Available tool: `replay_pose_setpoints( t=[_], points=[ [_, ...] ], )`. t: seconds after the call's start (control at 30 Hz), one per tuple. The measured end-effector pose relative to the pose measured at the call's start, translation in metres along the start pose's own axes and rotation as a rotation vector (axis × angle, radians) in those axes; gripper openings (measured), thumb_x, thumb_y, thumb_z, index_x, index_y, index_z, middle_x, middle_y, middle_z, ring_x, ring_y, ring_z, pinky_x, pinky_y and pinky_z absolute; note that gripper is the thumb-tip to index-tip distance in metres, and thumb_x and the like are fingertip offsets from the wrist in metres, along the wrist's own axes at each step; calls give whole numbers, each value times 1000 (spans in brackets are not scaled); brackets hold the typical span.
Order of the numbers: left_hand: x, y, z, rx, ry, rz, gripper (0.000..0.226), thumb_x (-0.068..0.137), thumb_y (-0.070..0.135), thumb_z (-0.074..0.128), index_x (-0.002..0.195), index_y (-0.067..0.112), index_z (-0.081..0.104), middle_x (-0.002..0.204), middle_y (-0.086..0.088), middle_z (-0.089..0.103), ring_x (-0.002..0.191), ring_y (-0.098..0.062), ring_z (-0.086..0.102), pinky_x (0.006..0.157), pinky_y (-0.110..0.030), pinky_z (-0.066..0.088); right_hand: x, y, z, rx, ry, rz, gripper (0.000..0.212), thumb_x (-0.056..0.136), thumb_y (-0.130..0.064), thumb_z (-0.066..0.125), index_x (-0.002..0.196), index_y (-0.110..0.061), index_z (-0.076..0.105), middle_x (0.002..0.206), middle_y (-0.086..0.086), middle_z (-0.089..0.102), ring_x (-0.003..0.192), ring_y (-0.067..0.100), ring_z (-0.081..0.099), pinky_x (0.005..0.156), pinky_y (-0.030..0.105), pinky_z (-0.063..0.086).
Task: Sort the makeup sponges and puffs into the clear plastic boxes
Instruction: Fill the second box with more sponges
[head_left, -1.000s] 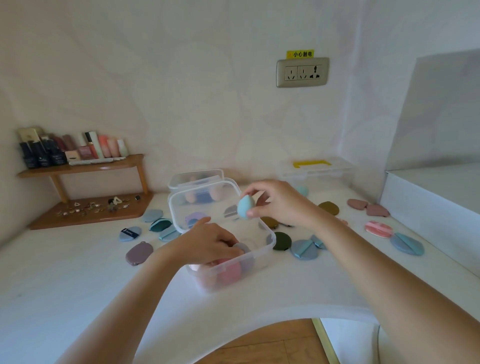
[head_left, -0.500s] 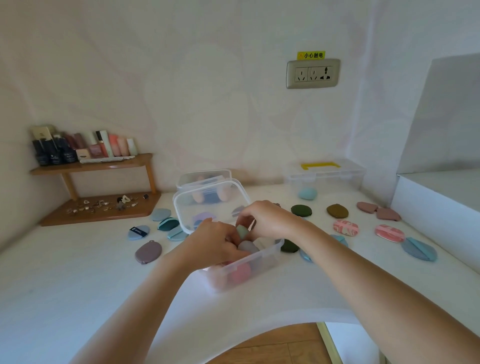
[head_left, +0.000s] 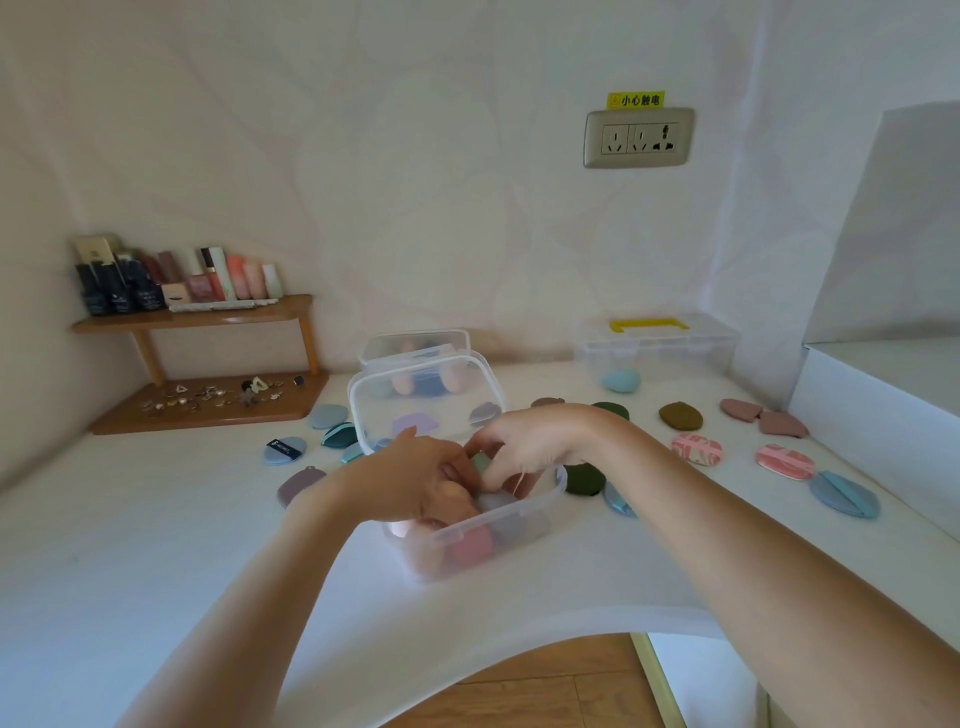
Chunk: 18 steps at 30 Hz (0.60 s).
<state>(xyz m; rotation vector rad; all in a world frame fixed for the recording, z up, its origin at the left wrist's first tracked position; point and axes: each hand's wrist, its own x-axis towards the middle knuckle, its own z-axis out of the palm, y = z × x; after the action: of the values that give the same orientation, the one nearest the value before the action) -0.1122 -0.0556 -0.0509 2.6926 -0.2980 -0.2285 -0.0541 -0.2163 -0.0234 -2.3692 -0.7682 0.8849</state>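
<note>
The right grip (head_left: 530, 447) is lowered into the open clear plastic box (head_left: 519, 525) at the middle of the white bench (head_left: 156, 545). Its thumb and fingers are curled round a grey-green sponge (head_left: 480, 462), which is pinched just above the sponges already lying in the box. The left grip (head_left: 415, 478) is reached into the same box from the other side, with its fingers bent down among the pink sponges (head_left: 470, 548). Whether anything is held by it cannot be told.

The box's lid (head_left: 426, 400) is stood up behind the two grips. A second clear box (head_left: 415, 343) with sponges inside is seen just behind it. A third clear box (head_left: 654, 343) with a yellow handle is set near the wall at the right, and a light blue sponge (head_left: 621, 380) lies just in front of it.

Flat puffs are spread on the bench on both sides: a dark green puff (head_left: 584, 478) just beside the open box, an olive puff (head_left: 680, 415), two pink patterned puffs (head_left: 696, 449) and a blue puff (head_left: 284, 449) at the left.
</note>
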Motion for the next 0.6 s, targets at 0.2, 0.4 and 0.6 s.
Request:
replay_pose_setpoints(
  t=[0.2, 0.4, 0.6],
  points=[
    [-7, 4, 6, 76, 109, 1, 21, 69, 36, 65, 87, 28, 58, 84, 22, 50, 86, -3, 43, 102, -33, 28, -3, -6, 7, 4, -50, -25, 48, 85, 1, 53, 131, -11, 51, 109, 6, 58, 85, 13, 57, 74, 21, 51],
    [-9, 1, 6, 69, 144, -27, 16, 78, 30, 65, 92, 30, 58, 85, 22, 47, 95, -12, 34, 75, -17, 27, 10, -11, 13, -178, 93, 45, 35, 91, -18, 57, 125, -11, 59, 110, 5, 62, 90, 19, 60, 81, 28, 53],
    [-11, 5, 4, 118, 171, -52, 16, 83, 29, 63, 97, 26, 57, 91, 14, 51, 88, -10, 31, 75, -24, 15, 10, -9, 23, -232, 257, 0, 32, 84, -22, 64, 115, -19, 60, 109, 1, 63, 90, 18, 58, 74, 29, 46]
  ],
)
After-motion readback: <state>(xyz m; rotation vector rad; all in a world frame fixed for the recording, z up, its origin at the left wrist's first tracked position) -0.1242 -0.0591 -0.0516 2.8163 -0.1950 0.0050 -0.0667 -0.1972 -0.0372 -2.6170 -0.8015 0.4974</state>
